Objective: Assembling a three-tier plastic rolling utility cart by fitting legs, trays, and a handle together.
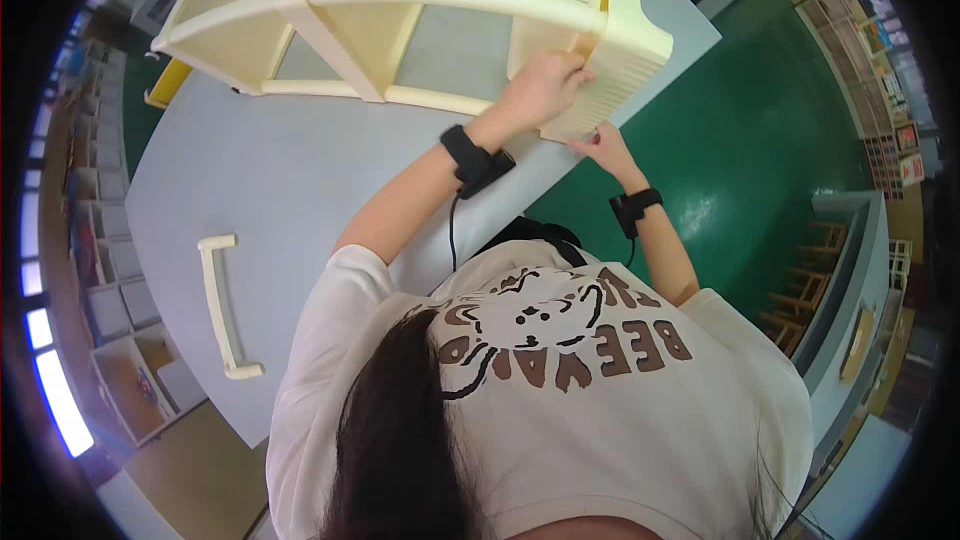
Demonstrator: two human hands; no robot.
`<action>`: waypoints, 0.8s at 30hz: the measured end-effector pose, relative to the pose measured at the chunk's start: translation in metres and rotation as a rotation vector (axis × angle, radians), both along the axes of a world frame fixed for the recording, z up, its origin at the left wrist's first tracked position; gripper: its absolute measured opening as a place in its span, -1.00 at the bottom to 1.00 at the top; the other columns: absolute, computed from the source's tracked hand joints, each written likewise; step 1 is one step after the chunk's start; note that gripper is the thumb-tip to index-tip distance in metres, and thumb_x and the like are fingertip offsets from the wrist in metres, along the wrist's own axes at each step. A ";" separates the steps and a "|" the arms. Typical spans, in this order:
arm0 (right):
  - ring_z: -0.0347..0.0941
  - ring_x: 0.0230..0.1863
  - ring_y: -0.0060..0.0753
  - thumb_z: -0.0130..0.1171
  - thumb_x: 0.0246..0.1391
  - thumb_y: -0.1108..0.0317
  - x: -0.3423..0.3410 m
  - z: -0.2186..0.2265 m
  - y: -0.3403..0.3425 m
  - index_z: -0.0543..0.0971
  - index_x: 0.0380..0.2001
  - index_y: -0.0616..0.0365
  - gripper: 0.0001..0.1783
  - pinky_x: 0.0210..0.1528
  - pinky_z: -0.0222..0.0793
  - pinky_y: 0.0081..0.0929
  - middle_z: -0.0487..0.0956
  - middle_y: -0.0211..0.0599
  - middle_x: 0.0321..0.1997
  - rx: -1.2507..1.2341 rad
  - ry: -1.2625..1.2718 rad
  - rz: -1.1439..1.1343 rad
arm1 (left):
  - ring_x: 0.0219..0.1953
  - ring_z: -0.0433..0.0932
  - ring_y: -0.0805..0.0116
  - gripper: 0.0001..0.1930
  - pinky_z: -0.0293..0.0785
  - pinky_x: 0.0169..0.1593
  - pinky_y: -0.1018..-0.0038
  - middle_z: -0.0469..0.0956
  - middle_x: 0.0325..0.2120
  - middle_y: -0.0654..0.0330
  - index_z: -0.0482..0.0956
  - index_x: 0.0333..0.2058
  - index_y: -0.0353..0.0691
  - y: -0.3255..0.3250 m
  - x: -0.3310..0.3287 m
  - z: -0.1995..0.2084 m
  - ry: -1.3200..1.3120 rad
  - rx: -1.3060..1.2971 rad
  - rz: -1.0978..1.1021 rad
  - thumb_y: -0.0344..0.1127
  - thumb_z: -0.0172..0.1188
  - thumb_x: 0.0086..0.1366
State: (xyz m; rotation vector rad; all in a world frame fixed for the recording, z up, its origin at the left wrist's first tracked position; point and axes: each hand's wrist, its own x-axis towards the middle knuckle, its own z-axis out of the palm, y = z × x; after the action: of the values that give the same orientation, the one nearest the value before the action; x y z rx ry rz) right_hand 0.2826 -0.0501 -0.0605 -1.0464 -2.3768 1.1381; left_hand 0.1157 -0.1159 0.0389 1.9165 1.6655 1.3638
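A cream plastic shelf rack [345,40] lies on its side on the grey table, its curved rails and cross panels facing up. At its right end is a ribbed panel [628,75] that reaches over the table's edge. My left hand [545,90] is closed at the inner edge of this panel, its fingertips curled and partly hidden. Lower down, my right hand [606,152] pinches the panel's near corner between thumb and fingers. Black bands with small boxes and cables are strapped round both wrists.
A loose cream plastic bar [219,305] with bent ends lies on the left of the grey table [330,160]. Something yellow [168,83] shows beyond its far left edge. Green floor, wooden stools [808,285] and a grey bench are on the right.
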 end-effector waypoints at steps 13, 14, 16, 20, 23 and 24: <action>0.34 -0.61 -0.44 0.20 -0.34 0.50 0.000 -0.037 0.003 0.35 -0.39 0.35 -0.65 -0.50 0.29 -0.53 0.43 -0.24 -0.55 0.002 0.131 -0.185 | -0.19 0.32 0.17 -0.53 0.23 -0.14 0.38 0.39 -0.29 0.16 0.40 -0.22 -0.16 -0.019 -0.097 -0.118 0.632 -0.573 -0.031 -0.06 0.17 -0.12; 0.34 -0.61 -0.44 0.20 -0.34 0.50 0.001 -0.038 0.002 0.35 -0.39 0.35 -0.65 -0.50 0.29 -0.53 0.43 -0.24 -0.55 0.003 0.127 -0.185 | -0.18 0.31 0.19 -0.57 0.23 -0.15 0.37 0.39 -0.31 0.19 0.42 -0.26 -0.15 -0.016 -0.095 -0.126 0.615 -0.551 -0.030 -0.06 0.16 -0.12; 0.31 -0.64 -0.37 0.22 -0.36 0.48 -0.002 -0.028 -0.008 0.38 -0.46 0.34 -0.68 -0.52 0.26 -0.50 0.39 -0.22 -0.57 0.114 0.073 -0.189 | -0.17 0.30 0.21 -0.60 0.23 -0.16 0.36 0.39 -0.33 0.21 0.43 -0.30 -0.14 -0.014 -0.097 -0.142 0.592 -0.534 -0.025 -0.06 0.15 -0.12; 0.29 -0.65 -0.33 0.23 -0.37 0.47 0.000 -0.035 -0.005 0.41 -0.50 0.33 -0.72 -0.53 0.25 -0.49 0.36 -0.19 -0.59 0.112 0.036 -0.241 | -0.21 0.32 0.26 -0.67 0.23 -0.22 0.36 0.39 -0.35 0.22 0.43 -0.36 -0.17 -0.009 -0.094 -0.153 0.501 -0.413 -0.045 -0.10 0.12 -0.09; 0.30 -0.66 -0.32 0.23 -0.37 0.47 -0.002 -0.035 -0.009 0.41 -0.50 0.31 -0.72 -0.55 0.25 -0.49 0.38 -0.16 -0.61 0.162 0.072 -0.280 | -0.24 0.33 0.28 -0.70 0.22 -0.25 0.38 0.39 -0.38 0.24 0.43 -0.39 -0.17 -0.011 -0.094 -0.157 0.469 -0.370 -0.014 -0.12 0.12 -0.09; 0.30 -0.66 -0.31 0.22 -0.37 0.47 -0.003 -0.031 -0.008 0.42 -0.50 0.31 -0.73 -0.56 0.24 -0.48 0.38 -0.15 -0.63 0.145 0.051 -0.278 | -0.25 0.33 0.29 -0.70 0.22 -0.26 0.39 0.39 -0.39 0.25 0.44 -0.40 -0.17 -0.014 -0.093 -0.157 0.432 -0.339 0.007 -0.12 0.12 -0.09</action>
State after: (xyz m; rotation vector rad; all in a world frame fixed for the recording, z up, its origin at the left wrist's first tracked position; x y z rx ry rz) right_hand 0.2793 -0.0584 -0.0911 -1.2342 -2.1537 0.8702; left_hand 0.0231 -0.1296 -0.1177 2.0893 1.9385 0.6330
